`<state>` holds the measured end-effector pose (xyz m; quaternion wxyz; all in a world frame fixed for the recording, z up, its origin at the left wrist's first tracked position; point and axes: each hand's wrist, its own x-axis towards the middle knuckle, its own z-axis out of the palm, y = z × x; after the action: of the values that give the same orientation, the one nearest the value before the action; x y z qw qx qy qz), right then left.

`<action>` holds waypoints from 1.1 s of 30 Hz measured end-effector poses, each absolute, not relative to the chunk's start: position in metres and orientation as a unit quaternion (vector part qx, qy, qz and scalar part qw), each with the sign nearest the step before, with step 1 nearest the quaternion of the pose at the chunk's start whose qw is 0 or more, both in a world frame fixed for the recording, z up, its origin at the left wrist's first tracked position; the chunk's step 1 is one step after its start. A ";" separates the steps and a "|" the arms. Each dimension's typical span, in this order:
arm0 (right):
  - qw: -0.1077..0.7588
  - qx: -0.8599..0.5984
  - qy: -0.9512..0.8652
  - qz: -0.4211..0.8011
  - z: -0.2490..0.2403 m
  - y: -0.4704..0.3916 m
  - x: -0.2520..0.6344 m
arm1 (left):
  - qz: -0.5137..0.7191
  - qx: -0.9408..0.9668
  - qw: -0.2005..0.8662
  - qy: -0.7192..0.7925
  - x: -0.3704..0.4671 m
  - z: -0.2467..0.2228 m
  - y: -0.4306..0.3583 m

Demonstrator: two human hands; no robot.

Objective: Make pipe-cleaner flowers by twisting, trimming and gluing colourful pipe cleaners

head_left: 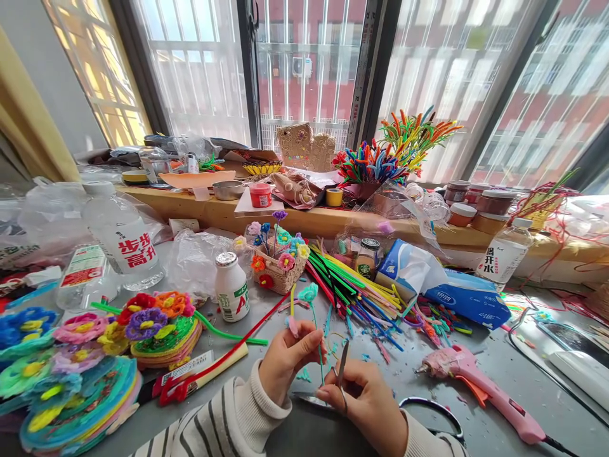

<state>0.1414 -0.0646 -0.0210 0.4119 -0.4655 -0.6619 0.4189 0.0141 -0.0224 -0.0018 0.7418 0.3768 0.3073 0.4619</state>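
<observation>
In my left hand [290,358], closed in a pinch, is the stem of a teal pipe-cleaner flower [308,292], whose head points up. A yellow pipe-cleaner piece with a pink end [292,311] stands by the same fingers; whether it is gripped I cannot tell. My right hand [368,400] is closed around small scissors [343,363], with blades pointing up. Its thumb and fingertips are at the stem's lower end. Behind the hands sits a woven basket [280,279] of small coloured flowers. Black-handled scissors [450,412] lie partly under my right hand.
A pink glue gun [485,387] lies on the right, its cord trailing off. Loose pipe cleaners [347,285] and scraps spread behind the hands. Flower-topped coiled discs [95,393], a white bottle [232,287] and a large plastic bottle [121,235] stand left. A blue tissue pack [466,298] lies right.
</observation>
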 end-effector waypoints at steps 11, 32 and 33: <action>0.372 -0.463 -0.730 0.338 -0.024 -0.066 0.140 | 0.470 0.244 0.809 0.255 0.010 0.000 -0.021; 0.360 -0.450 -0.780 0.243 -0.027 -0.066 0.137 | 0.470 0.317 0.777 0.274 0.009 -0.007 -0.018; 0.360 -0.456 -0.778 0.241 -0.028 -0.066 0.137 | 0.473 0.317 0.773 0.280 0.009 -0.007 -0.018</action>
<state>0.1374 -0.0656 -0.0278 0.3596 -0.4557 -0.7778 0.2410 0.0091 -0.0181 -0.0068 0.7728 0.3168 0.2801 0.4732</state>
